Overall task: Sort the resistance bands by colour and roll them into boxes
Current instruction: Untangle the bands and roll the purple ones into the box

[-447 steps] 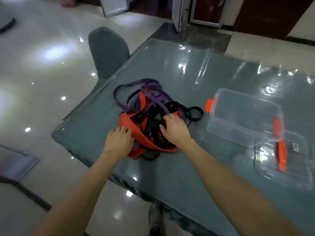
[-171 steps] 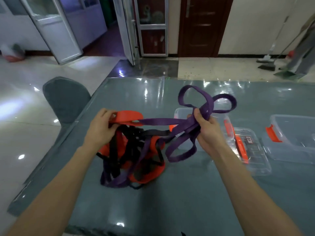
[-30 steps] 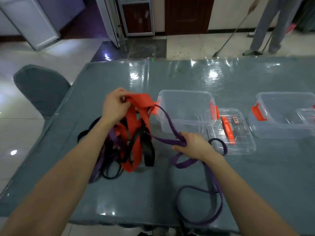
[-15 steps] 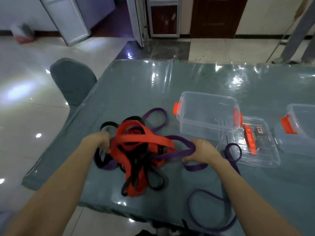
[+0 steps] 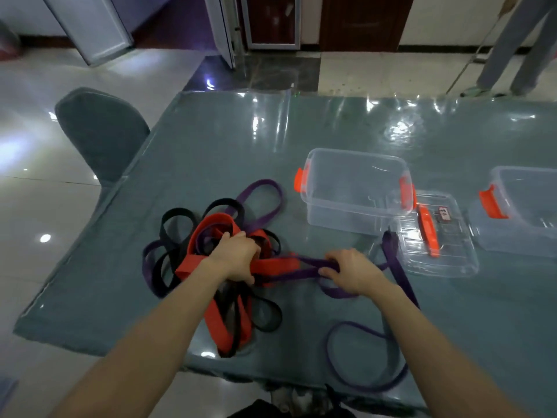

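A tangled heap of red (image 5: 224,321), black (image 5: 168,221) and purple resistance bands lies on the grey-green table (image 5: 229,140). My left hand (image 5: 236,257) sits on top of the heap and grips a red band. Just to its right, my right hand (image 5: 351,271) pinches a purple band (image 5: 398,276) that runs back into the heap. The rest of that purple band trails in a long loop toward the table's front edge. A clear open box with orange clips (image 5: 354,190) stands beyond my right hand, a second one (image 5: 526,209) at the right edge.
A clear lid with an orange handle (image 5: 437,236) lies flat between the two boxes. A grey chair (image 5: 101,131) stands at the table's left side. A person's legs and a broom handle (image 5: 512,43) are on the floor at the far right.
My left hand has moved from the heap's left side onto its top and taken a red band. My right hand still holds the purple band, now pulled tauter from the heap.
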Demonstrator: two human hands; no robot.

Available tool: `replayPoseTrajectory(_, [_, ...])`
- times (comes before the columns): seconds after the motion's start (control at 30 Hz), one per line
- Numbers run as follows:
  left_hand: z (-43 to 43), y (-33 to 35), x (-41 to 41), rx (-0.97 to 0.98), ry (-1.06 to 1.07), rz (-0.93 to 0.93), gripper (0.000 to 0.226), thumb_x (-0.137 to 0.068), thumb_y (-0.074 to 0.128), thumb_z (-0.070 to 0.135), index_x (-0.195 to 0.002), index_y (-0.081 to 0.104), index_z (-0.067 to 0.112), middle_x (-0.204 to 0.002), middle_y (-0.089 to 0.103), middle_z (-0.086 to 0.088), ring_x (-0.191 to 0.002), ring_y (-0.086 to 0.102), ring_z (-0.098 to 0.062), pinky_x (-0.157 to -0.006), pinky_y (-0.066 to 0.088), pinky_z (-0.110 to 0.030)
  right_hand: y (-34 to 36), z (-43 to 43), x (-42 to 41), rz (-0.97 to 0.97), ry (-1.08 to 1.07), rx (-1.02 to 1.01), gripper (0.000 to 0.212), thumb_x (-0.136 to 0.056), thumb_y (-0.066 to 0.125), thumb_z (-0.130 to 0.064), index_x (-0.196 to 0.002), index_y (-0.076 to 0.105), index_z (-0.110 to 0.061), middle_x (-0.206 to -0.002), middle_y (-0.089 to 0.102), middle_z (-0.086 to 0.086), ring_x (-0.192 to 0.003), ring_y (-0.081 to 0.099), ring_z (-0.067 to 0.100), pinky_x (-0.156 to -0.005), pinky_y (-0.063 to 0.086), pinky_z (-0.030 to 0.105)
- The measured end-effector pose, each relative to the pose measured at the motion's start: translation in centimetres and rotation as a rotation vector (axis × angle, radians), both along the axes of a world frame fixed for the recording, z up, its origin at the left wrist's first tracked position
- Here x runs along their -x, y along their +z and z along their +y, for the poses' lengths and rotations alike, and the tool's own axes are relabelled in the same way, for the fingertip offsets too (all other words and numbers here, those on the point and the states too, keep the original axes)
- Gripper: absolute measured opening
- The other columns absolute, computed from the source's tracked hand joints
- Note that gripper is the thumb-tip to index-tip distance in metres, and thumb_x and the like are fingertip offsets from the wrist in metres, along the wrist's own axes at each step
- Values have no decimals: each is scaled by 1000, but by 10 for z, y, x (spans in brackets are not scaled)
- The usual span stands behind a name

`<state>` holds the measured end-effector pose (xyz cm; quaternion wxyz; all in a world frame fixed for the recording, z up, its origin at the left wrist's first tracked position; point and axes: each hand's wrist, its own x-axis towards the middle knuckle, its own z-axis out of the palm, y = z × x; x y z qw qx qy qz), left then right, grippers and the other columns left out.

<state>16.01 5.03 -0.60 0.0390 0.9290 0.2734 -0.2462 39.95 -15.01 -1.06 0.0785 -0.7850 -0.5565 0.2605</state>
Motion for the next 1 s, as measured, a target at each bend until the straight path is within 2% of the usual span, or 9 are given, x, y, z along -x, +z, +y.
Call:
replayPoseTrajectory(0.17, [40,79,9,-37,26,-408,35,-70,83,33,-101,75,21,-106,69,-3,-105,64,-33,-90,53,-45,24,18,5,45,-82,-194,22,-107,62,-41,-104,63,-19,-87,73,7,-84,68,33,-75,55,45])
replayPoseTrajectory(0.27, [60,140,12,-97,61,-786,38,-67,83,19,-104,82,12,-102,73,-9,-97,69,-38,-91,55,-48,45,31,4,79,-123,-379,23,-108,58,-45,-100,58,-24,-78,65,-4,-75,65,28,-69,53,44])
replayPoseTrajectory(0.4, [56,201,1,-180,71,-1238,33,-72,82,16,-105,83,16,-105,73,-2,-98,71,-21,-94,55,-33,64,50,8,82,-95,-540,24,-109,55,-41,-102,53,-19,-84,71,4,-76,66,34,-68,52,46])
replayPoseTrajectory(0.5, [33,196,-10,-145,95,-1188,36,-74,86,11,-109,83,15,-109,70,-4,-103,69,-27,-97,55,-43,56,54,8,64,-87,-484,25,-110,55,-38,-108,56,-13,-90,74,13,-83,69,40,-71,54,49])
replayPoseTrajectory(0.57, [12,164,-8,18,138,-1035,58,-72,90,8,-128,77,17,-127,67,-5,-121,63,-27,-110,50,-47,36,45,3,13,-113,-387,25,-108,58,-35,-108,58,-10,-96,74,19,-89,69,45,-75,53,51])
replayPoseTrajectory(0.63, [-11,121,2,247,158,-804,86,-75,91,7,-154,59,22,-160,49,-1,-148,45,-15,-127,36,-33,9,27,-5,-85,-108,-240,27,-107,58,-34,-111,61,-8,-104,74,22,-98,69,46,-81,54,52])
replayPoseTrajectory(0.7, [-23,79,22,333,185,-656,91,-80,85,6,-161,50,25,-170,39,2,-156,35,-10,-128,33,-29,-15,6,-9,-129,-44,-77,29,-107,57,-36,-117,64,-10,-111,74,22,-103,70,45,-84,54,50])
replayPoseTrajectory(0.87, [-17,13,91,165,561,-659,50,-83,72,0,-129,75,19,-128,70,-5,-119,69,-26,-104,54,-39,-36,-11,2,-199,47,101,50,-96,67,-59,-113,61,-12,-116,69,13,-108,69,35,-83,53,41])
replayPoseTrajectory(1.0, [-5,-16,134,92,750,-460,28,-83,79,14,-110,75,14,-109,70,-7,-106,70,-29,-92,58,-41,-15,6,29,-295,-178,-346,68,-75,74,-76,-102,64,-14,-103,61,8,-98,62,32,-80,55,46])
